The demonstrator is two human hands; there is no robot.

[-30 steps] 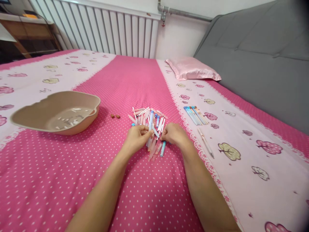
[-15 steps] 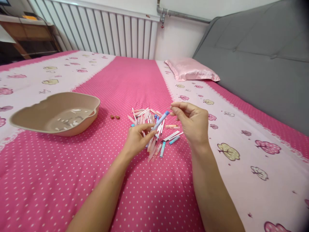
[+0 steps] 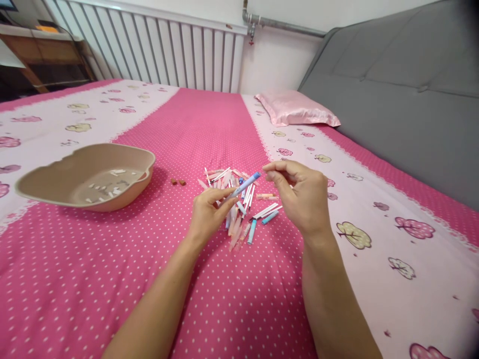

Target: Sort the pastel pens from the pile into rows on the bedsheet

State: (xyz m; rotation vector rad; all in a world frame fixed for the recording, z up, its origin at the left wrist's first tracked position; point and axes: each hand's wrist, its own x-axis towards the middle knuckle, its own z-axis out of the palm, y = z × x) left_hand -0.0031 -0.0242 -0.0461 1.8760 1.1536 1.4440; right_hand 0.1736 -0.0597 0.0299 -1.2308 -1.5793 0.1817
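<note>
Crossing the pink dotted middle of the bedspread [image 3: 224, 314], my bare forearms lead up to the pile [image 3: 247, 198] of pen parts. My left hand [image 3: 207, 213], at the pile's left edge, pinches a pen [image 3: 247, 183] between thumb and fingers. The pen is tilted above the pile, its blue end up and to the right. My right hand [image 3: 305, 199] hangs just right of the pile, thumb and forefinger bent toward each other near that blue end, a small gap between them and it; I cannot tell whether the fingertips hold anything small.

At the pile's near edge lie pink barrels [image 3: 235, 233], with a teal tube [image 3: 252, 232] beside them. On its right side sit a blue tube [image 3: 270, 217], some white sticks [image 3: 265, 211] next to it and, a little farther up, orange pieces [image 3: 265, 197]. Left of the pile are two brown bits [image 3: 182, 182], and well left of it a tan basin [image 3: 71, 174] with white scraps [image 3: 116, 191] inside.

Beyond the pile, to the right, is a pink pillow [image 3: 297, 107] near the grey headboard [image 3: 404, 75]. Farthest behind the pile, a white radiator [image 3: 179, 50] lines the wall, with a pipe [image 3: 292, 26] to its right.
</note>
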